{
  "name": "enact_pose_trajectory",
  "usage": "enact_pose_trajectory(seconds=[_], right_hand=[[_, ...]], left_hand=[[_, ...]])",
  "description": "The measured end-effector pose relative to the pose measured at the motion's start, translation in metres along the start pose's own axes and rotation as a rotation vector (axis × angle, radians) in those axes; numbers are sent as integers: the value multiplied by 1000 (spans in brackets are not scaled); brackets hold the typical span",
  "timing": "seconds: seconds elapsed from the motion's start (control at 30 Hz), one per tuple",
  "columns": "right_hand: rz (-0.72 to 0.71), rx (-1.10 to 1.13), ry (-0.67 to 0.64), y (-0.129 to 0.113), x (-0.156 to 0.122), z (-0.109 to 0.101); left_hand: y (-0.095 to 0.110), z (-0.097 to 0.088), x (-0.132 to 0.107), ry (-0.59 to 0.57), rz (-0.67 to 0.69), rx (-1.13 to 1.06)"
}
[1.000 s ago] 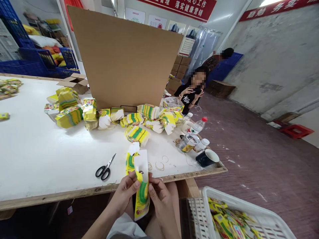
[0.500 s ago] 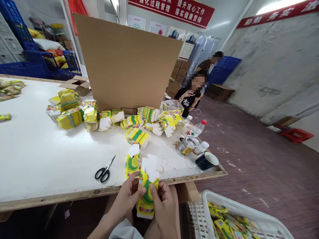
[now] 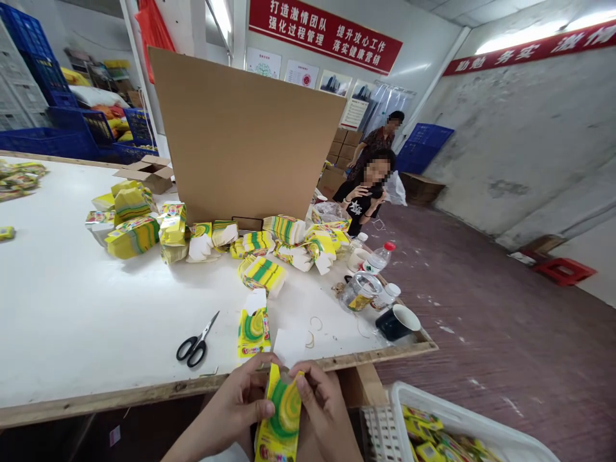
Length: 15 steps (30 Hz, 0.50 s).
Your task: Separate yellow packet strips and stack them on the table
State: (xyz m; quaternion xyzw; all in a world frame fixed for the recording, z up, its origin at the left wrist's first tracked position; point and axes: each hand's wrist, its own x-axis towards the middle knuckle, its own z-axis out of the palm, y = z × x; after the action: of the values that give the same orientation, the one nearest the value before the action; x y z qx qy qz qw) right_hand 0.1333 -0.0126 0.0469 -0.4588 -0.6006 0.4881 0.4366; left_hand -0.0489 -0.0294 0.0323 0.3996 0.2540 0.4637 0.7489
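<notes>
Both my hands hold a small yellow-and-green printed carton [image 3: 282, 416] below the front edge of the white table [image 3: 72, 321]. My left hand [image 3: 238, 404] grips its left side with the thumb across the front. My right hand [image 3: 323, 405] pinches its top right corner, where a white flap [image 3: 291, 346] stands up. A second carton of the same print [image 3: 253, 328] stands on the table just beyond my hands, its flap raised. Black-handled scissors [image 3: 196, 340] lie to its left.
Bundles of flat yellow cartons [image 3: 260, 247] lie before a tall cardboard sheet [image 3: 245, 138]. A jar [image 3: 359, 292], bottle [image 3: 378, 258], black cup [image 3: 397, 321] and rubber bands [image 3: 315, 323] crowd the right corner. A white crate [image 3: 462, 430] of cartons sits lower right. Two people [image 3: 366, 192] are behind.
The carton in my hands has sunk lower and nearer to me, and its white flap has come down. The view has tilted up a little. A standing person behind has moved left.
</notes>
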Motion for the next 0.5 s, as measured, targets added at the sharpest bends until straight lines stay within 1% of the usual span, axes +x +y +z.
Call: enact_pose_trajectory(seconds=[0.07, 0.13, 0.27, 0.33, 0.43, 0.5], right_hand=[[-34, -55, 2, -5, 3, 0], [-61, -63, 18, -5, 5, 3], [-25, 78, 125, 2, 7, 8], [-26, 59, 104, 5, 7, 6], [-107, -68, 59, 1, 7, -1], [-108, -97, 29, -3, 6, -5]], left_hand=[[-4, 0, 0, -9, 0, -21], [-5, 1, -1, 1, 16, -18], [0, 3, -4, 72, 47, 19], [2, 3, -4, 72, 49, 52], [-1, -2, -3, 63, 59, 131], [-5, -6, -2, 131, 86, 233]])
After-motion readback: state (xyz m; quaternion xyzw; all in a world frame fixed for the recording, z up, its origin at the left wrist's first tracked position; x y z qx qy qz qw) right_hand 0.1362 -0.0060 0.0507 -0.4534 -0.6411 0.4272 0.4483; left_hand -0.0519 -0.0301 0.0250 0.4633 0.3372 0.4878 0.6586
